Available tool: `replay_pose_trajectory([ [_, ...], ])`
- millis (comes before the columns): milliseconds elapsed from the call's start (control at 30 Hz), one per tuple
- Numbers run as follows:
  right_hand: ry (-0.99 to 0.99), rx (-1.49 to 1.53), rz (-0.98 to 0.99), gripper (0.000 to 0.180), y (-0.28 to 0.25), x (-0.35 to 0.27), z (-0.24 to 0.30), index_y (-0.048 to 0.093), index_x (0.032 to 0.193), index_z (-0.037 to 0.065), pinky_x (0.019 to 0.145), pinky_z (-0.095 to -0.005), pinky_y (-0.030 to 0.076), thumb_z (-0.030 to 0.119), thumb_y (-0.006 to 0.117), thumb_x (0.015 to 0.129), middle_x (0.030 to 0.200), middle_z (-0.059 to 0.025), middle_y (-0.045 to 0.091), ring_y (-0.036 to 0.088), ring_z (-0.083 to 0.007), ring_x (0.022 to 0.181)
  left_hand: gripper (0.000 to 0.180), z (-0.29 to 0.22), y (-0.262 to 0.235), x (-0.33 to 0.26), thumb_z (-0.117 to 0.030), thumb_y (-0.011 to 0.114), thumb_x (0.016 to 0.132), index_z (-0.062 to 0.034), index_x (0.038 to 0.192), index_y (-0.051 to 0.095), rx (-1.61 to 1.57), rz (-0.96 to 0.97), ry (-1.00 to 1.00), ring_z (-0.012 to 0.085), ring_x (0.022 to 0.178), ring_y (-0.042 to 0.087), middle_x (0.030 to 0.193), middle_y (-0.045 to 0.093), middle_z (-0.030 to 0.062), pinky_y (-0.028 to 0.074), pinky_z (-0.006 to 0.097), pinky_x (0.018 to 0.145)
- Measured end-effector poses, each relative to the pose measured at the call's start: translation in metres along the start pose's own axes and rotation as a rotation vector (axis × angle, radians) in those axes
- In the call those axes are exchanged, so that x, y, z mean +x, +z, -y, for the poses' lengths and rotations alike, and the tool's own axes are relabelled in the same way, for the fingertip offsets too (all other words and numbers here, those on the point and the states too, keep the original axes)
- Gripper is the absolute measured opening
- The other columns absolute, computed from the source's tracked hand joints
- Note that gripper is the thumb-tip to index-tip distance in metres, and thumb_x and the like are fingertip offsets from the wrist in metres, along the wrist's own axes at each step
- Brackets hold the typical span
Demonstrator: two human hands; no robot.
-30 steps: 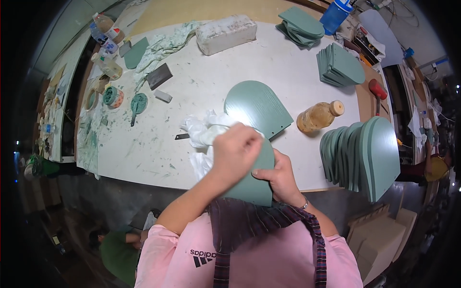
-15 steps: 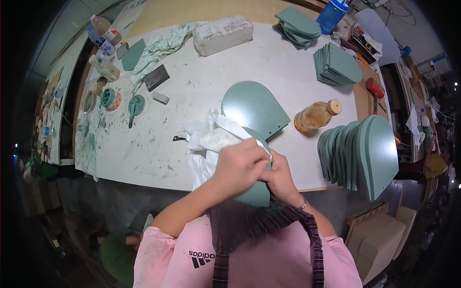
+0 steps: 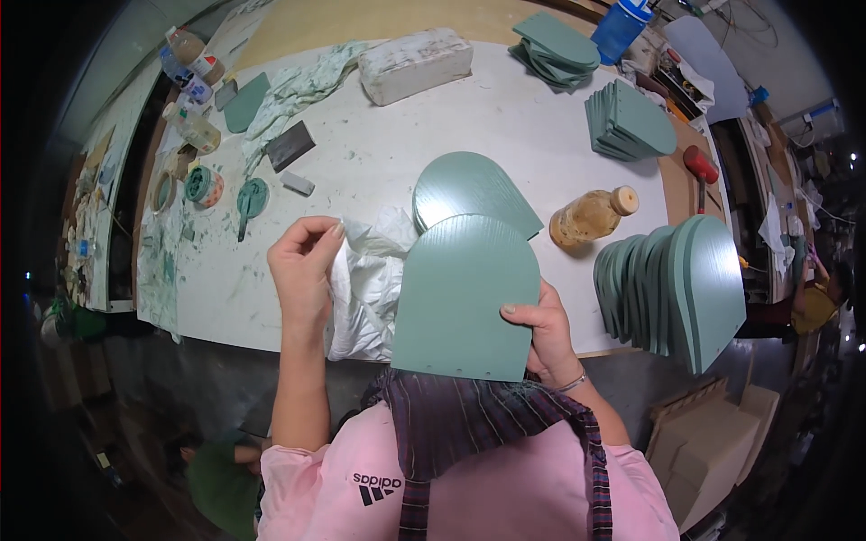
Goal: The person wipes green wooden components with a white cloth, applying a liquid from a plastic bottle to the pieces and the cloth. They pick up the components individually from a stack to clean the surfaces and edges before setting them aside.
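Note:
My right hand (image 3: pixel 550 338) grips a green round-topped wooden panel (image 3: pixel 465 298) at its right edge, thumb on the face. The panel faces up, its straight edge with small holes nearest my apron. To its left, my left hand (image 3: pixel 305 266) pinches the edge of a crumpled white cloth (image 3: pixel 370 288), which hangs over the table's near edge. Beyond the held panel, another green panel (image 3: pixel 469 185) lies on the table, partly covered by it.
A capped bottle of amber liquid (image 3: pixel 591 219) stands right of the panels. Green panel stacks (image 3: pixel 672 293) fill the right side. A whitish block (image 3: pixel 415 65), a dark sanding block (image 3: pixel 291 146), a tin of green paste (image 3: pixel 204 187) and a red mallet (image 3: pixel 702 167) lie farther off.
My left hand has moved left off the panel, drawing the cloth with it. The panel has turned from tilted on edge to facing up, still in my right hand.

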State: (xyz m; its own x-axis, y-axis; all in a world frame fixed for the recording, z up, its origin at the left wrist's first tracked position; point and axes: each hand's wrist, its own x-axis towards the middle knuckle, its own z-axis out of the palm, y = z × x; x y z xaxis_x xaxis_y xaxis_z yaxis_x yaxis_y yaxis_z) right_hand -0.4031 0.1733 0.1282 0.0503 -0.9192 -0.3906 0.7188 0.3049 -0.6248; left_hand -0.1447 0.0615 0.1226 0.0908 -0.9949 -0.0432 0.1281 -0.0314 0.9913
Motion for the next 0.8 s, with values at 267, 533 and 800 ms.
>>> replay_pose_trajectory([
  [267,0.067,-0.132,0.033,0.047,0.007,-0.002,-0.004,0.051,0.127,-0.008,0.090,-0.0338,0.055,-0.006,0.058,0.080,0.115,-0.0150,0.064,0.066,-0.0208,0.100,0.006,-0.032,0.057,-0.019,0.003,0.070,0.081,0.0010,0.086,0.068,0.217,0.337,0.325,0.0108,0.071,0.057,0.076,0.063,0.0038,0.044,0.024,0.066],
  [533,0.045,-0.368,0.080,0.048,0.010,-0.009,-0.004,0.054,0.124,-0.008,0.086,-0.0304,0.053,-0.004,0.062,0.077,0.107,-0.0090,0.064,0.062,-0.0156,0.097,0.009,-0.011,0.088,-0.009,-0.004,0.064,0.086,-0.0011,0.095,0.066,0.631,0.505,0.230,0.0198,0.073,0.063,0.081,0.066,0.0098,0.049,0.030,0.067],
  [800,0.085,-0.400,0.068,0.048,0.010,-0.010,-0.004,0.056,0.121,-0.009,0.085,-0.0294,0.052,-0.002,0.064,0.075,0.106,-0.0089,0.065,0.063,-0.0149,0.094,0.023,-0.037,0.080,0.002,-0.008,0.066,0.082,0.0050,0.100,0.072,0.551,0.810,0.024,0.0114,0.072,0.061,0.080,0.071,0.0104,0.050,0.025,0.068],
])
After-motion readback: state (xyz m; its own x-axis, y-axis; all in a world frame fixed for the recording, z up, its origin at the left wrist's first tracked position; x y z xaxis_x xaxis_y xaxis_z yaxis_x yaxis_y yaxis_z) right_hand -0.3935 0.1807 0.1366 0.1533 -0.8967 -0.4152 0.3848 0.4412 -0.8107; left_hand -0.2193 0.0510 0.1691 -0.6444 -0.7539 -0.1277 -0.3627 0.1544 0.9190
